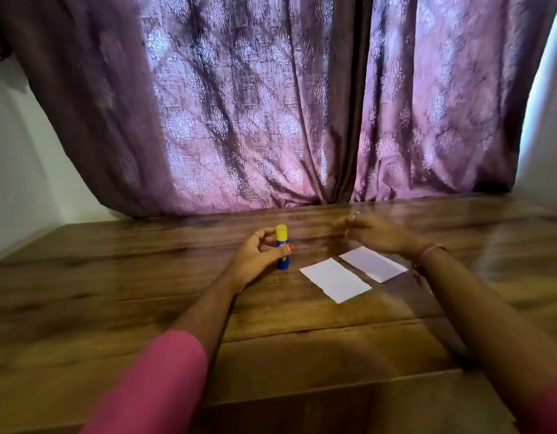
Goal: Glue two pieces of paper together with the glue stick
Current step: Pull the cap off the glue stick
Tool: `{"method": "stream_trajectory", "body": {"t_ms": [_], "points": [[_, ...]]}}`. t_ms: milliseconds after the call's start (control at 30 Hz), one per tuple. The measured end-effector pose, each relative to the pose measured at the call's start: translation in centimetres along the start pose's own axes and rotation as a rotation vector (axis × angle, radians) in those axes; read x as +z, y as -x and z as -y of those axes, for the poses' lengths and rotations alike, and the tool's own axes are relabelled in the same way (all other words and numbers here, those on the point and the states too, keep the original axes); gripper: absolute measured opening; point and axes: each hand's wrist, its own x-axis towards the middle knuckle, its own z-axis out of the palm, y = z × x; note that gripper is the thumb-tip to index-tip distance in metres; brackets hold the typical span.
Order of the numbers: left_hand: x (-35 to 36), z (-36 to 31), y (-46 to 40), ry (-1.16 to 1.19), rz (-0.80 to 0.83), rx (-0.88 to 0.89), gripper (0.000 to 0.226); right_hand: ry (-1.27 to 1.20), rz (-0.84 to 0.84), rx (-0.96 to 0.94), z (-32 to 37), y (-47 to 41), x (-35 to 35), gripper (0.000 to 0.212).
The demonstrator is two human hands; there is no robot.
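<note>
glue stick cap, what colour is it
Yellow: the cap tops the blue glue stick, seen in the head view.

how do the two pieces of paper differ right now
The near paper lies fully in view, while the far paper is partly hidden under the right hand and wrist. The near paper sits closer to the glue stick, which the left hand holds upright; the far paper lies further right. Both are white, rectangular, flat on the wooden table, angled alike and apart.
</note>
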Motion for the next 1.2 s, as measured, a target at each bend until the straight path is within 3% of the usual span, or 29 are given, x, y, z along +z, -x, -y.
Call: {"method": "stream_trajectory", "body": {"t_ms": [133, 200, 300, 467, 667, 1033, 1200], "points": [[-0.3, -0.3, -0.3, 0.054, 0.029, -0.008, 0.042, -0.308, -0.149, -0.014, 0.1, -1.5, 1.7, 0.026], [-0.4, -0.1, -0.2, 0.020, 0.042, 0.008, 0.043, -0.346, -0.171, 0.023, -0.9, -1.7, 3.1, 0.023], [-0.3, 0.2, -0.3, -0.017, 0.037, 0.036, 0.035, -0.254, -0.124, 0.017, -1.4, -1.3, 4.0, 0.023], [0.5, -0.4, -0.3, -0.027, 0.002, 0.087, 0.028, -0.336, -0.090, -0.025, 0.0, 0.1, 4.3, 0.026], [2.9, -2.4, 0.6, 0.259, -0.102, 0.070, 0.024, -0.454, 0.031, -0.034, 2.2, 1.6, 4.4, 0.033], [4.0, -4.3, 2.0, 0.346, -0.045, 0.079, 0.027, -0.599, 0.000, -0.049, 2.8, 1.1, 5.5, 0.026], [4.1, -5.2, 1.8, 0.520, 0.020, 0.047, 0.033, -0.735, 0.074, -0.033, 2.7, 1.1, 5.4, 0.021]]}}
